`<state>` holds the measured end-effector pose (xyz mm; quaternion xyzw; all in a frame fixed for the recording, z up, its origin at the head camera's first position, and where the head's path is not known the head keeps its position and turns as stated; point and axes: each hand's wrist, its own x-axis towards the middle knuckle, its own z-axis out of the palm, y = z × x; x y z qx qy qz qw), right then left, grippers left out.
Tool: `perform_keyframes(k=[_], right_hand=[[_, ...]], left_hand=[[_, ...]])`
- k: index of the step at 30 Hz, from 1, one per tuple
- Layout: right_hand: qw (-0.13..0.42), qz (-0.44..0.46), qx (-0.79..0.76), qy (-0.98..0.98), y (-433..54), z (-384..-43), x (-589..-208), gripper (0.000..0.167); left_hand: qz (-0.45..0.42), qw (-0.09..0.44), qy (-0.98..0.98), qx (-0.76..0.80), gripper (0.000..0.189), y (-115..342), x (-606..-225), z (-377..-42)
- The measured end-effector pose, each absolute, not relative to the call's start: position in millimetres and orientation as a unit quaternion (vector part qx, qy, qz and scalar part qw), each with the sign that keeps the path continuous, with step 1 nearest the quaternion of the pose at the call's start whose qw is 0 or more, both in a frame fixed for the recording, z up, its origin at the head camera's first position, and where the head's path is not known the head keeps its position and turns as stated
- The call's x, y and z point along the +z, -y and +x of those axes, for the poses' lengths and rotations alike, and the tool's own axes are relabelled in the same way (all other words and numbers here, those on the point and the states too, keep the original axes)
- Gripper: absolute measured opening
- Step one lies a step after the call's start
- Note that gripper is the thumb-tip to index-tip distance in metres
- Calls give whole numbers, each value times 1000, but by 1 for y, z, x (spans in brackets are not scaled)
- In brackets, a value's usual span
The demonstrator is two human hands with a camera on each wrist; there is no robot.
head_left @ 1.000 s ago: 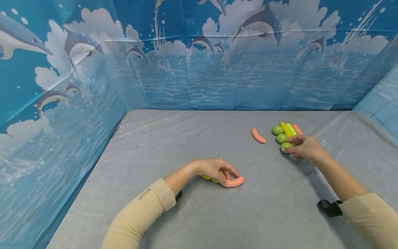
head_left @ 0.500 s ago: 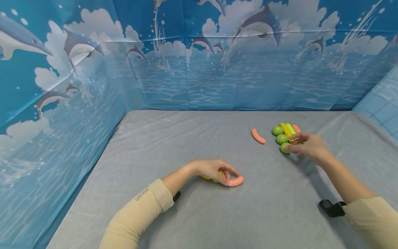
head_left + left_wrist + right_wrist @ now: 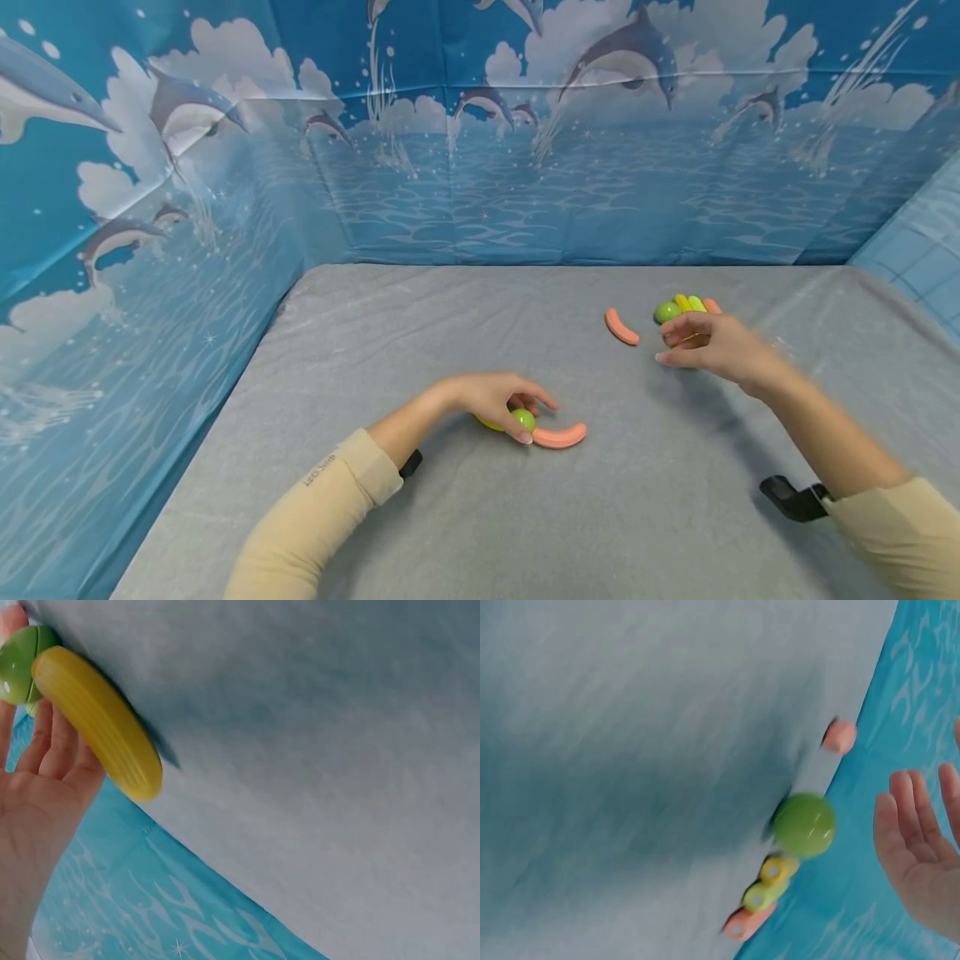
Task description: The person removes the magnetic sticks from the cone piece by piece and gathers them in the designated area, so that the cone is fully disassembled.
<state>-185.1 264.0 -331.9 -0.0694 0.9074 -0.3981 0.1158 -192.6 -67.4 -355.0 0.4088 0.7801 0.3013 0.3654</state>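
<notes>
My left hand (image 3: 495,398) is over a green ball-like piece (image 3: 523,419), its thumb and fingers spread on either side. Beside the thumb tip lies a pink curved sausage-like piece (image 3: 559,437). A ridged yellow banana-shaped piece (image 3: 101,724) lies against the green one in the left wrist view, mostly hidden under the hand in the head view. My right hand (image 3: 712,343), fingers loosely bent and holding nothing, hovers at a cluster of pieces. Past it show a green ball (image 3: 667,312), a yellow stick (image 3: 682,302), a lime stick (image 3: 697,304) and a pink stick (image 3: 712,307); it hides the rest.
Another pink curved piece (image 3: 622,327) lies alone to the left of the cluster. Grey cloth (image 3: 420,333) covers the table. A blue curtain with dolphins (image 3: 465,192) stands along the back and left edges.
My left hand has let go of the pink curved piece and drawn slightly left, uncovering the green ball beside it. My right hand has left the nearest green ball and shifted left, covering more of the cluster.
</notes>
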Motion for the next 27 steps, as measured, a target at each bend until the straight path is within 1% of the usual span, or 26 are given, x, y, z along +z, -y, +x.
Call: perform_keyframes(k=[5, 9, 12, 20, 23, 27], right_hand=[[139, -130, -430, -882, -241, -181, -334, 49], [171, -175, -443, -863, -222, -179, -339, 44], [199, -200, -443, -851, -206, -178, -344, 43], [250, -270, -425, -827, -173, -171, -362, 39], [259, -299, -406, -824, -166, -168, -366, 36], [250, -335, -379, -826, -159, -166, -369, 32]], left_hand=[[437, 362, -767, 299, 51, 75, -353, -194], [433, 359, -770, 301, 49, 77, -357, -196], [432, 356, -773, 299, 48, 78, -359, -197], [451, 352, -764, 299, 47, 79, -363, -198], [452, 349, -764, 299, 45, 80, -363, -198], [449, 350, -763, 306, 44, 80, -364, -198]])
